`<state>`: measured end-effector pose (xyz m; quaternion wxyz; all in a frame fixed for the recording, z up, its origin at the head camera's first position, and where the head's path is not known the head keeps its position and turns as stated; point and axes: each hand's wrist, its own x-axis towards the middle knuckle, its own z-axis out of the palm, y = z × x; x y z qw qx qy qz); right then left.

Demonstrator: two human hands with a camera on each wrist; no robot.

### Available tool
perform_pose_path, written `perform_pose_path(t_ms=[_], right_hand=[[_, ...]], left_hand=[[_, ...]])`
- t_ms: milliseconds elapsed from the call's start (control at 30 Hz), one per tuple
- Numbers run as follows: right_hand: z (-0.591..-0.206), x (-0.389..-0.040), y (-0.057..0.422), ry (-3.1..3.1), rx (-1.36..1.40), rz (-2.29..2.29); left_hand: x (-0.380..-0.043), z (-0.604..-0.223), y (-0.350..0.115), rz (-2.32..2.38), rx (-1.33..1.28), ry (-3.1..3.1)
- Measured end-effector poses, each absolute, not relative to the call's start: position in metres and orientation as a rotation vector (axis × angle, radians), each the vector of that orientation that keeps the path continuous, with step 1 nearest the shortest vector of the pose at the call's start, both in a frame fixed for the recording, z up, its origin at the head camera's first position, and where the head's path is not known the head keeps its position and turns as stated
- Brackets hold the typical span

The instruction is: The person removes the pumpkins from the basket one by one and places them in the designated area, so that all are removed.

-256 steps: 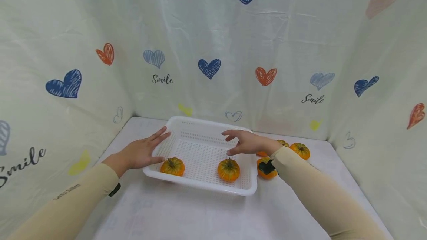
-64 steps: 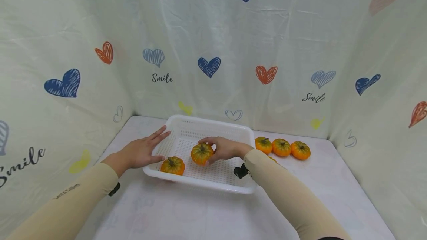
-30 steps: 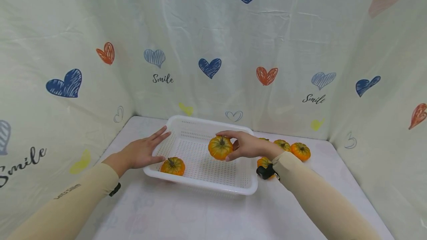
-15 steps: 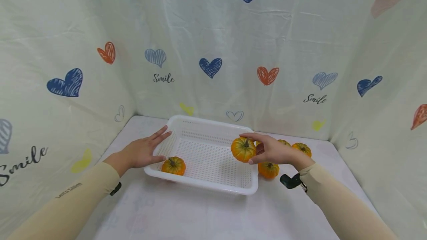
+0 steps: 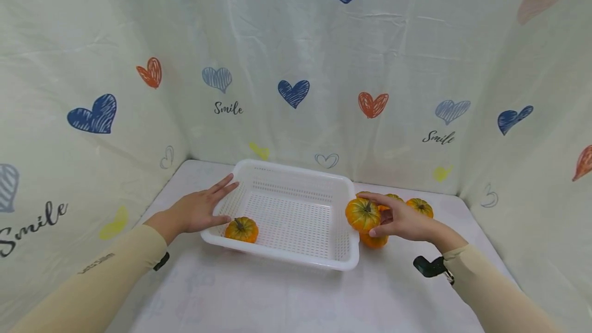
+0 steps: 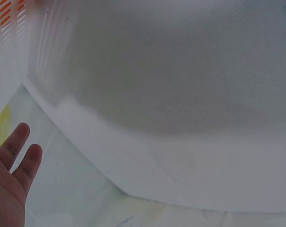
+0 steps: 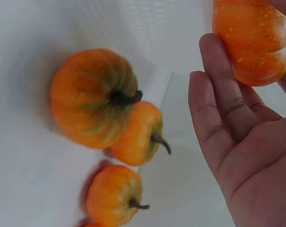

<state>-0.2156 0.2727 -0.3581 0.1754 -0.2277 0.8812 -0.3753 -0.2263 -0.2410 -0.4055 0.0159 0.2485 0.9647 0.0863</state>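
In the head view, a white perforated plastic basket [image 5: 296, 257] sits on the table. My left hand [image 5: 196, 210] lies over its left rim, fingers spread and straight; the left wrist view catches only part of that hand [image 6: 13, 175]. One small orange-green pumpkin [image 5: 241, 230] is in the basket's near left corner, beside my left thumb. My right hand [image 5: 407, 222] holds another small pumpkin [image 5: 363, 215] at the basket's right rim, thumb and fingers around its side. In the right wrist view, this held pumpkin [image 7: 251, 42] shows at the top right, partly cut off.
Several more pumpkins stand on the table right of the basket: one [image 5: 373, 241] just below the held one, another [image 5: 420, 207] farthest right, others partly hidden by my right hand. A curtain [image 5: 296, 132] with printed hearts hangs behind and at both sides.
My right hand gripped a pumpkin inside the basket, lifted it and carried it rightward to the right rim. My left hand has stayed in place.
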Motion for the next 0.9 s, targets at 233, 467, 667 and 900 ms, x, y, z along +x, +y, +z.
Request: perform_pose_path(t_ms=[233, 467, 667, 900], right_hand=[[-0.363, -0.208, 0.297, 2.550, -0.579, -1.062], [-0.373, -0.207, 0.320, 2.618, -0.496, -1.051], [-0.382, -0.205, 0.338, 2.681, -0.438, -1.029], [-0.398, -0.205, 0.356, 2.706, -0.299, -0.985]], left_hand=[[-0.227, -0.406, -0.242, 0.288, 0.804, 3.002], [-0.227, -0.405, -0.241, 0.290, 0.769, 2.987], [-0.225, -0.403, -0.240, 0.291, 0.779, 2.986], [-0.225, -0.403, -0.242, 0.279, 0.791, 2.990]])
